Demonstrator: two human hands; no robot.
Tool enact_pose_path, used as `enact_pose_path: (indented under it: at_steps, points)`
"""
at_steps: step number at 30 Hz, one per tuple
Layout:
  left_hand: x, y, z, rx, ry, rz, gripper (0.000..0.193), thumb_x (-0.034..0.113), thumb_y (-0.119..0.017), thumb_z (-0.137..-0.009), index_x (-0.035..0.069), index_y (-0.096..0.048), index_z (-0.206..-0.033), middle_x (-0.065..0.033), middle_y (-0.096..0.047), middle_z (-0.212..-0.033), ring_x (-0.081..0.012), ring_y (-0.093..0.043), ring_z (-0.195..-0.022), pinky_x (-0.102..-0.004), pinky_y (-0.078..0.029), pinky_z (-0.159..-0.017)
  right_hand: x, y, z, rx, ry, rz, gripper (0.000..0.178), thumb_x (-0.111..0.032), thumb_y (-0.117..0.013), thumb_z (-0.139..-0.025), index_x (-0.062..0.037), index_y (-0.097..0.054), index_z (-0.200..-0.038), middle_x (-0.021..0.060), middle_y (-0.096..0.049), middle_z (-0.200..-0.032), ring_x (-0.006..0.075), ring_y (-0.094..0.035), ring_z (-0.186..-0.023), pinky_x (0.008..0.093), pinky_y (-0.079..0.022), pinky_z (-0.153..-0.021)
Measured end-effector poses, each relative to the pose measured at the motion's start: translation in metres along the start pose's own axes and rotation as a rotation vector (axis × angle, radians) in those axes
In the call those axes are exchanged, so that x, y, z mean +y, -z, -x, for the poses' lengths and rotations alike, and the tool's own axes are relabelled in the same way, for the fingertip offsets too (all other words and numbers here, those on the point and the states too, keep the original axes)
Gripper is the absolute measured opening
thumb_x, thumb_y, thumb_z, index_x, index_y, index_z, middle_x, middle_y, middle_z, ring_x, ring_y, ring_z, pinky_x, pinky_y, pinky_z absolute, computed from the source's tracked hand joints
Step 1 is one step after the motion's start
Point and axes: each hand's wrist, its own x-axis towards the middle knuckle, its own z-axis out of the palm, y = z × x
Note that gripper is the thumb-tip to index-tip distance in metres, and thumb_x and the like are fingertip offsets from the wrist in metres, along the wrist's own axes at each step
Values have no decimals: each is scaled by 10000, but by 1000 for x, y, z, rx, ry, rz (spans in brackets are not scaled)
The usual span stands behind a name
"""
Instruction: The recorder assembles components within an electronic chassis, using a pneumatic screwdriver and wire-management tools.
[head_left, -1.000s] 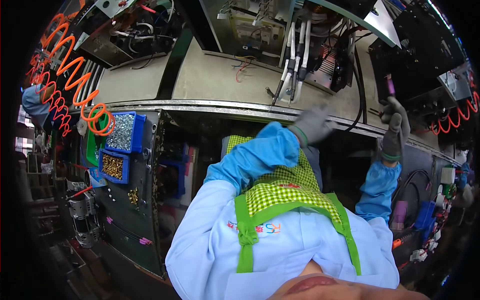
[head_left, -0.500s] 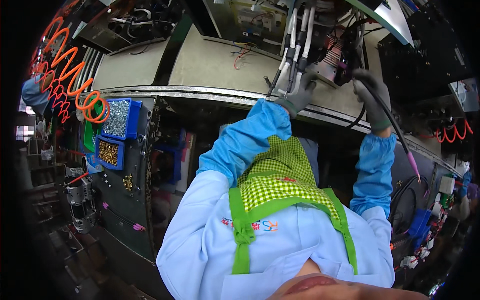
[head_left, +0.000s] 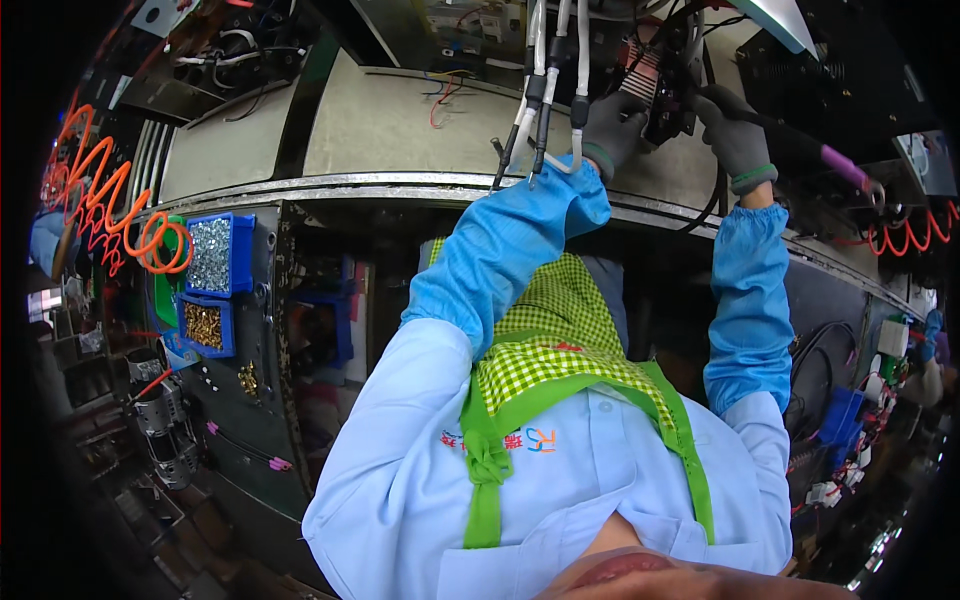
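My right hand (head_left: pixel 738 142), in a grey glove with a green cuff, is closed around a thick black cable (head_left: pixel 795 138). The cable's purple sleeve (head_left: pixel 846 166) and metal ring terminal (head_left: pixel 877 196) stick out to the right. My left hand (head_left: pixel 616 134), gloved the same way, has its fingers curled at the lower edge of a finned metal block (head_left: pixel 640 72); what is between them, if anything, is hidden. Between the hands sits a dark part (head_left: pixel 672 115) joined to the block. White cables (head_left: pixel 556 85) with black sleeves hang just left of my left hand.
A metal-edged bench (head_left: pixel 400 181) runs across in front of me. At left, blue bins hold silver screws (head_left: pixel 212 255) and brass fasteners (head_left: pixel 203 325), near a coiled orange hose (head_left: pixel 160 240). A black panel (head_left: pixel 840 85) stands at the right, and a metal cover (head_left: pixel 775 22) juts out above.
My left hand has shifted right, from beside the white cables to the finned block. The black cable's purple end has swung up from the lower right. The view has shifted slightly.
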Motion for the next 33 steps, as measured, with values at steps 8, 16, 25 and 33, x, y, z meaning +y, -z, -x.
enact_pose_path:
  at_steps: [8,16,25,33]
  points:
    - [-3,-23,-9,58,163,149,293,126,-617,-786,-22,-623,-1039,-177,-671,-915,-253,-672,-806,-348,-528,-701,-10,-4,-3,-16,11,3,292,-238,-605,-833,-2,-649,-999,48,-595,-698,109,-527,-548,257,-426,-517]
    - [13,-31,-3,34,158,418,266,58,-565,-827,-36,-606,-1072,-165,-676,-900,-205,-675,-727,-298,-538,-608,-8,-12,-4,-10,23,-113,276,-218,-599,-833,7,-661,-980,48,-623,-711,104,-536,-565,245,-421,-515]
    - [-10,-48,-13,-8,241,248,204,138,-573,-860,0,-668,-976,-91,-686,-782,-154,-648,-642,-285,-528,-614,-25,-15,3,40,-15,-132,338,-299,-574,-851,-36,-657,-1046,53,-646,-717,116,-582,-630,264,-455,-588]
    - [-12,-33,-36,-152,314,-3,274,295,-597,-816,89,-692,-971,-133,-682,-847,-267,-662,-833,-368,-523,-754,-7,-24,-13,61,-2,-64,372,-349,-597,-854,-26,-655,-1028,20,-581,-641,79,-519,-541,245,-404,-493]
